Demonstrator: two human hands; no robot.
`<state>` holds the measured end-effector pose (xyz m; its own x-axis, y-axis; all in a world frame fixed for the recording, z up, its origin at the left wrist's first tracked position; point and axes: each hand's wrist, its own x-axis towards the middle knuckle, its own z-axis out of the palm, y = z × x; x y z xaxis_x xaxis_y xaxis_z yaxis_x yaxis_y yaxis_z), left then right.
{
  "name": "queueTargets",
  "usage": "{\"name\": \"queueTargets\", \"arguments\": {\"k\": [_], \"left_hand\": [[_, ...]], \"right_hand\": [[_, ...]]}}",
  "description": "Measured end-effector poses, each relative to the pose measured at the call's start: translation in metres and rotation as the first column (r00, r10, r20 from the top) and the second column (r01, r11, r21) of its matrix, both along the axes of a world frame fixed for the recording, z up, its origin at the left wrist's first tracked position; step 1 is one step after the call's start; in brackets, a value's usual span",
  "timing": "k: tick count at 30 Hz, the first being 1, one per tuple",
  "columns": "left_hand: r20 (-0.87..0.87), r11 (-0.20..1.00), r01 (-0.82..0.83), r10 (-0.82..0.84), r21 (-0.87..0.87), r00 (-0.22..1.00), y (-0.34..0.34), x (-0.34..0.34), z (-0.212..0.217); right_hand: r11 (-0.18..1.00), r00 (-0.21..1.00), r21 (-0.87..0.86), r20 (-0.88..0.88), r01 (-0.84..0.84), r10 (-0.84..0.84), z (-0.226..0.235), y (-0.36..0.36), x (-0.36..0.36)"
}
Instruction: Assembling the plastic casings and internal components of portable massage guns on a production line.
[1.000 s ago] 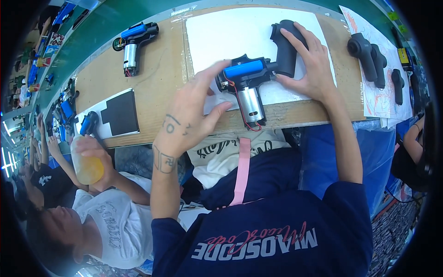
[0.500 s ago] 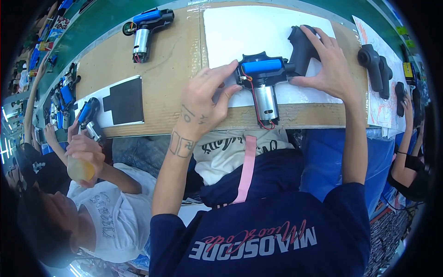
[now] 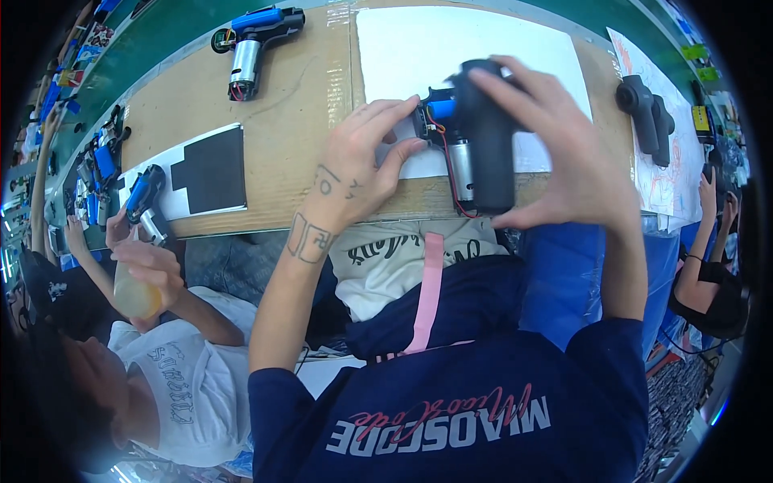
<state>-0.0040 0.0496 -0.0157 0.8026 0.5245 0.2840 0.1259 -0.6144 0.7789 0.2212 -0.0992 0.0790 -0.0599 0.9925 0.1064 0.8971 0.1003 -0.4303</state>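
Note:
My left hand [image 3: 358,165] pinches the circuit-board end of a motor assembly between thumb and fingertips. This assembly has a blue battery cell, a silver cylindrical motor [image 3: 461,173] and thin red wires. My right hand [image 3: 573,149] grips a black pistol-shaped housing shell [image 3: 489,149], fingers at its top and thumb at its lower end. The shell stands in front of the assembly and covers its right part, so I cannot tell whether the two touch. Under both hands lies a white sheet [image 3: 475,36] at the bench's near edge.
Another blue-and-silver motor assembly [image 3: 245,60] lies at the back left. Black shells [image 3: 644,113] rest on marked paper at the right. A black cutout piece [image 3: 211,169] lies on white board. At the left, a co-worker's hand [image 3: 149,270] holds a yellowish bottle beside another assembly [image 3: 146,201].
My right hand has brought the black shell left and nearer, from beside the assembly to over its right part. My left hand keeps its pinch on the assembly.

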Motion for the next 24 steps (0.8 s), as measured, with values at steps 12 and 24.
{"name": "queueTargets", "arguments": {"k": [12, 24], "left_hand": [[0.025, 0.997, 0.068, -0.069, 0.043, 0.997, 0.014, 0.002, -0.004], [0.034, 0.999, 0.042, -0.042, 0.018, 0.999, 0.010, 0.005, -0.008]], "right_hand": [[0.986, 0.943, -0.161, 0.317, -0.052, 0.102, -0.007, 0.011, -0.030], [0.981, 0.941, -0.192, 0.327, -0.025, 0.088, -0.013, 0.014, -0.028]]}}
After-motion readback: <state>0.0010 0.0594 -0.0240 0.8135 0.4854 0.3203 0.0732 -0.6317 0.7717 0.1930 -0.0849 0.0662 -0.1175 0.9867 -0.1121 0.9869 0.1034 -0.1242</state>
